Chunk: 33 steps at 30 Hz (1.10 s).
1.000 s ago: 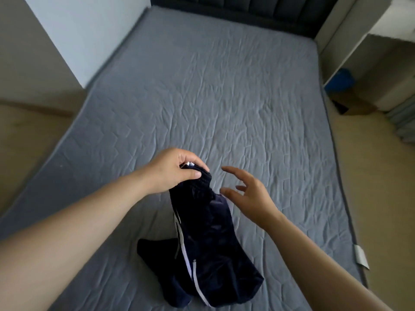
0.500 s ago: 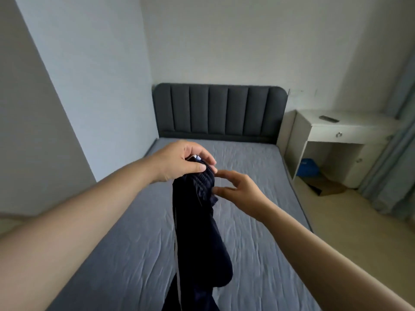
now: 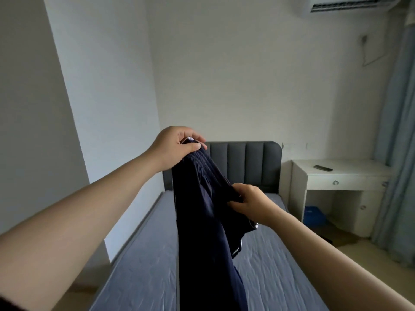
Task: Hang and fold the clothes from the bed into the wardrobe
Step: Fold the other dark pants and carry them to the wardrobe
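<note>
A pair of dark blue pants (image 3: 197, 221) hangs in the middle of the frame, held up in the air over the bed (image 3: 269, 265). The left hand (image 3: 176, 147) is in the middle of the frame, a bit above center, and it is the higher hand. Its thumb and fingers are curled tight and pinch one end of the stretchy waistband (image 3: 203, 163). The right hand (image 3: 252, 203) is lower and to the right. Its fingers are curled too and grip the other end of the waistband, so the top of the pants runs in a slope from the upper hand down to the lower hand. The legs of the pants hang straight down and go out of the bottom edge of the frame. A thin white stripe (image 3: 237, 248) shows on the right side of the pants, just under the right arm. The bed has a grey cover with small wrinkles and fills the lower middle. Its dark grey headboard (image 3: 247, 162) stands behind the hands, against the back wall. At the right of the frame is a white desk (image 3: 359, 173) with one drawer. A dark remote (image 3: 323, 168) lies on top of it, and a blue box (image 3: 314, 215) sits under it. A blue curtain (image 3: 399, 153) hangs down the right edge. An air conditioner (image 3: 350, 4) is in the upper right corner.
</note>
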Tool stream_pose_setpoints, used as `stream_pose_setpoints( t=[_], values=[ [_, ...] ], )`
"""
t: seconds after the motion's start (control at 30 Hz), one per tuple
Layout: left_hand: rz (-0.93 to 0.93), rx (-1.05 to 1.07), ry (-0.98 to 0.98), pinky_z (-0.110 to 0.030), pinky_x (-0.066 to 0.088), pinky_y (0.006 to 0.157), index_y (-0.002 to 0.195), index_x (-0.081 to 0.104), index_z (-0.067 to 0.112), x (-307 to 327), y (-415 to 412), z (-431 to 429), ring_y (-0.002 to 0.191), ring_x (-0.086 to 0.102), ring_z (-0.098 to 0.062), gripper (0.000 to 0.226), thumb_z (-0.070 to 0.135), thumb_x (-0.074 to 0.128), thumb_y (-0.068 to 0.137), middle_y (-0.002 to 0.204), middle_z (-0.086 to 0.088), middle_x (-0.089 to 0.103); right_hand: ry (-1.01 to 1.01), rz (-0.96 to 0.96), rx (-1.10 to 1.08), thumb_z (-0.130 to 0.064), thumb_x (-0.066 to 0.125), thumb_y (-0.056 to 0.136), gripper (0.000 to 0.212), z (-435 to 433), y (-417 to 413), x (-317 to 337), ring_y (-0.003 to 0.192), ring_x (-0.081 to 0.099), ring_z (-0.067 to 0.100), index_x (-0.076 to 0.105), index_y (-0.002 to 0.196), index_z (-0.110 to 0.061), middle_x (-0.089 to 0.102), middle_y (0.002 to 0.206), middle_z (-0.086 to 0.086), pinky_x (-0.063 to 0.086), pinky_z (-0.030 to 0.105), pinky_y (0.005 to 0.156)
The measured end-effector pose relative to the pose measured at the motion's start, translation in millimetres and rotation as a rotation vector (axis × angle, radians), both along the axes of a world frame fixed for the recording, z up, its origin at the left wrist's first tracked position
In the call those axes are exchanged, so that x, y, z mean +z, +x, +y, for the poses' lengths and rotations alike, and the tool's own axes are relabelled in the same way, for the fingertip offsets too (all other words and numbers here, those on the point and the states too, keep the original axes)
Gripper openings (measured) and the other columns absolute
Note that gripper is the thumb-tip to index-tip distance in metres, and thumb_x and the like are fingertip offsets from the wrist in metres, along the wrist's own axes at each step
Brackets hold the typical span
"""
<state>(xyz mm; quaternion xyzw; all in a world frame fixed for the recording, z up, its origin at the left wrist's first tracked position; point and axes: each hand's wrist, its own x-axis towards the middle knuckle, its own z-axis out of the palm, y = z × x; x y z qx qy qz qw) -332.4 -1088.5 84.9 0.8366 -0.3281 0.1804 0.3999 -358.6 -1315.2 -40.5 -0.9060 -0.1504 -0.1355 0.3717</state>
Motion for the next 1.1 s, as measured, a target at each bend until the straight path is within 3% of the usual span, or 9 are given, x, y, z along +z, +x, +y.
stream_pose_setpoints(
  t=[0.2,0.37,0.43,0.53,0.6,0.73,0.83,0.97,1.1],
  values=[
    [-0.062,0.169,-0.010,-0.007,0.039,0.071,0.093,0.073,0.022,2,8,21,0.077,0.057,0.007,0.012,0.014,0.067,0.087,0.085,0.014,0.067,-0.135,-0.142,-0.225,-0.009,0.056,0.092,0.015,-50,-12,20,0.093,0.060,0.019,0.063,0.103,-0.015,0.063,0.095,-0.003,0.046,0.032,0.078],
    [-0.049,0.208,-0.008,-0.006,0.033,0.052,0.088,0.074,0.025,-9,9,30,0.051,0.046,0.005,0.005,0.023,0.071,0.085,0.053,0.020,0.052,-0.053,-0.367,-0.362,-0.009,0.058,0.091,0.017,-64,-16,80,0.087,0.055,0.011,0.067,0.104,-0.014,0.061,0.092,-0.008,0.037,0.023,0.074],
    [0.008,0.186,-0.036,-0.007,0.038,0.058,0.089,0.074,0.026,-5,7,34,0.057,0.049,0.002,0.006,0.026,0.073,0.083,0.057,0.016,0.056,0.016,-0.412,-0.374,-0.010,0.063,0.088,0.014,-64,-19,101,0.086,0.059,0.010,0.069,0.100,-0.015,0.066,0.090,-0.007,0.039,0.020,0.076],
    [0.291,0.014,-0.078,-0.031,0.052,0.091,0.098,0.074,0.021,3,0,40,0.088,0.066,-0.028,0.020,0.019,0.078,0.078,0.088,-0.012,0.071,0.115,-0.489,-0.412,-0.009,0.066,0.086,0.013,-61,-23,117,0.087,0.060,0.009,0.071,0.096,-0.014,0.068,0.090,-0.006,0.038,0.015,0.078],
    [0.371,-0.062,-0.058,-0.032,0.053,0.091,0.095,0.075,0.016,7,-3,40,0.090,0.068,-0.028,0.022,0.010,0.079,0.074,0.092,-0.013,0.073,0.138,-0.525,-0.423,-0.010,0.066,0.086,0.015,-59,-25,121,0.086,0.060,0.008,0.071,0.099,-0.015,0.068,0.091,-0.007,0.038,0.011,0.076],
    [0.190,0.150,-0.079,-0.025,0.044,0.067,0.084,0.073,0.012,5,5,40,0.068,0.057,-0.017,0.008,0.015,0.077,0.077,0.071,-0.004,0.064,0.157,-0.226,-0.246,-0.024,0.082,0.074,0.032,-64,-35,117,0.084,0.062,0.002,0.070,0.103,-0.026,0.069,0.090,-0.012,0.043,0.008,0.075],
    [0.066,0.252,-0.040,-0.023,0.036,0.058,0.082,0.071,0.009,-6,10,38,0.059,0.050,-0.015,0.011,0.019,0.075,0.079,0.065,-0.004,0.057,0.088,0.049,-0.097,-0.026,0.087,0.066,0.022,-68,-40,115,0.078,0.067,0.003,0.075,0.083,-0.029,0.072,0.081,-0.011,0.048,0.010,0.066],
    [0.015,0.307,0.057,-0.023,0.029,0.049,0.066,0.060,0.013,-11,12,29,0.052,0.044,-0.011,0.024,0.027,0.075,0.079,0.056,0.004,0.046,0.077,-0.071,-0.212,-0.024,0.086,0.069,0.019,-74,-35,121,0.060,0.060,0.001,0.069,0.079,-0.020,0.065,0.068,-0.010,0.048,0.012,0.056],
    [-0.007,0.328,0.021,-0.028,0.029,0.055,0.065,0.054,-0.002,-5,14,17,0.057,0.042,-0.019,0.042,0.031,0.079,0.074,0.061,-0.005,0.045,0.089,-0.153,-0.281,-0.023,0.081,0.074,0.021,-84,-38,120,0.074,0.059,0.005,0.065,0.087,-0.021,0.064,0.082,-0.009,0.044,0.023,0.067]
  ],
)
